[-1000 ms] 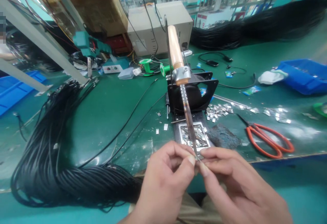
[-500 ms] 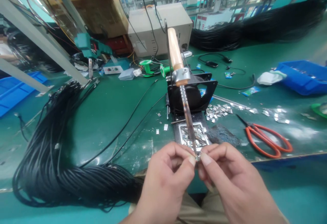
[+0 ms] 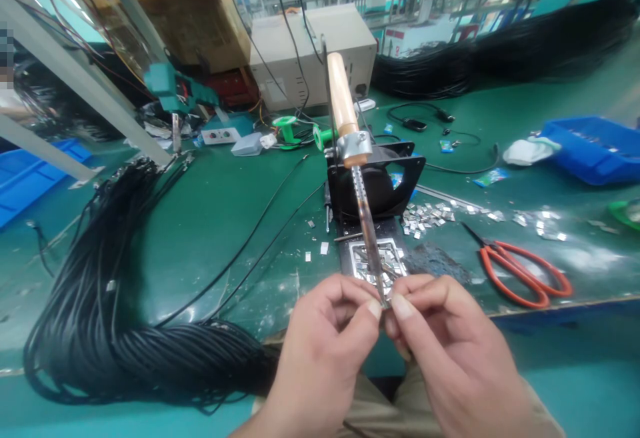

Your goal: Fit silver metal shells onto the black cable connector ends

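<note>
My left hand (image 3: 325, 351) and my right hand (image 3: 445, 351) meet at the near table edge, both pinched thumb to forefinger. Their fingertips press together on a tiny piece, too small to name, right at the tip of the soldering iron (image 3: 363, 215). The iron has a wooden handle and is clamped on a black stand (image 3: 400, 178), slanting down toward me. Beneath its tip lies a metal tray (image 3: 395, 258) with several small silver parts.
A big bundle of black cables (image 3: 95, 305) lies at the left. Orange-handled scissors (image 3: 525, 271) and scattered silver clips (image 3: 430, 215) are to the right. A blue bin (image 3: 595, 148) stands far right, a beige box (image 3: 310, 51) behind the iron. Green mat (image 3: 215, 211) covers the table.
My right hand has shifted slightly left and closed tighter against the left fingertips at the iron's tip. The left hand has stayed nearly still.
</note>
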Demonstrator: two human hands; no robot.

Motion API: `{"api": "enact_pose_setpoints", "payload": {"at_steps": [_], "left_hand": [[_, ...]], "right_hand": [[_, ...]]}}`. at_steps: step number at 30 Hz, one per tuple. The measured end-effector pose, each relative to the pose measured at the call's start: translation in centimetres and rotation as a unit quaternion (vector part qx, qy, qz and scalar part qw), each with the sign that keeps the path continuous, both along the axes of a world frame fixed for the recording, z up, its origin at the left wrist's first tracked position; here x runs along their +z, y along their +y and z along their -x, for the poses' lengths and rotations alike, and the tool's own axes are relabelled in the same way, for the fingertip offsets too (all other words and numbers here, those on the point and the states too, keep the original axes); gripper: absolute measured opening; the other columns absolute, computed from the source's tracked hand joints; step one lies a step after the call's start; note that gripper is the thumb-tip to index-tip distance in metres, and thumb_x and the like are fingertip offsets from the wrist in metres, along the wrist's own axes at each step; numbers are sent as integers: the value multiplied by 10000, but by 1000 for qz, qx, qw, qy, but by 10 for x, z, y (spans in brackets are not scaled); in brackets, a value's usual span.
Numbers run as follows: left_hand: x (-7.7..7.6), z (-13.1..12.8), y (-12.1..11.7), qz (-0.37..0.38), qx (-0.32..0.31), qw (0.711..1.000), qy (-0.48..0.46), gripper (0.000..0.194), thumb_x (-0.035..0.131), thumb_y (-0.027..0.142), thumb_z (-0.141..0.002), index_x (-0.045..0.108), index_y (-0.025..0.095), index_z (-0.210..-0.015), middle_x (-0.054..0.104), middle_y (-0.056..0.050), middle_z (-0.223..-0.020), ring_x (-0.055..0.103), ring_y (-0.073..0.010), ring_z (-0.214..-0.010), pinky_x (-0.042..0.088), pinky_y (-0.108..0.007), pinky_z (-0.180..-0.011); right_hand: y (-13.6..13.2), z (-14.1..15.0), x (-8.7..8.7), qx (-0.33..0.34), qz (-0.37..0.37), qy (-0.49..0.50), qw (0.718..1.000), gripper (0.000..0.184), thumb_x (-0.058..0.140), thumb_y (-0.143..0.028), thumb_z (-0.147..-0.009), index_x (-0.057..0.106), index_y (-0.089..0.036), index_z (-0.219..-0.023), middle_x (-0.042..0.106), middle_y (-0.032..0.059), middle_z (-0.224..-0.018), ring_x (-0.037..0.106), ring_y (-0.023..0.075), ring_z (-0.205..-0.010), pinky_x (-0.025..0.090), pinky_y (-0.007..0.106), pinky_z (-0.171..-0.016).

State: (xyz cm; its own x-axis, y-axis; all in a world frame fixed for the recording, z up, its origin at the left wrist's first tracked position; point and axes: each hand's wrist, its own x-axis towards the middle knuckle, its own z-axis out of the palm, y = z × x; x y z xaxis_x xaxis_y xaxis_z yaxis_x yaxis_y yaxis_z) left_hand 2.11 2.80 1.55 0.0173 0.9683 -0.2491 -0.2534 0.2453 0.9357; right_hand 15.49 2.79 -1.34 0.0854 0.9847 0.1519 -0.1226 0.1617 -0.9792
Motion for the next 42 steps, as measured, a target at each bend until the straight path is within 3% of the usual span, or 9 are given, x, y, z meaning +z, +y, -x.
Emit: {"api": "enact_pose_setpoints", "payload": {"at_steps": [7, 42], "left_hand": [[0, -1, 0, 4, 5, 1000, -10, 172, 743, 176, -853, 669, 177, -698, 687, 2, -790, 624, -126, -718, 571, -221, -699], [4, 0, -1, 22, -4, 999, 44, 163, 739, 198, -841, 672, 185, -693, 676, -1, -785, 640, -155, -734, 540, -244, -696]], "right_hand": [[-3, -4, -8, 27, 11, -11, 1000, 182, 692, -257, -1007, 638, -243, -833, 668, -8, -889, 666, 115, -706, 564, 203, -586], [-7, -5, -10, 36, 32, -10, 999, 235, 666, -292, -1022, 604, -245, -800, 634, -1, -858, 615, 141, -717, 536, 248, -621]]}}
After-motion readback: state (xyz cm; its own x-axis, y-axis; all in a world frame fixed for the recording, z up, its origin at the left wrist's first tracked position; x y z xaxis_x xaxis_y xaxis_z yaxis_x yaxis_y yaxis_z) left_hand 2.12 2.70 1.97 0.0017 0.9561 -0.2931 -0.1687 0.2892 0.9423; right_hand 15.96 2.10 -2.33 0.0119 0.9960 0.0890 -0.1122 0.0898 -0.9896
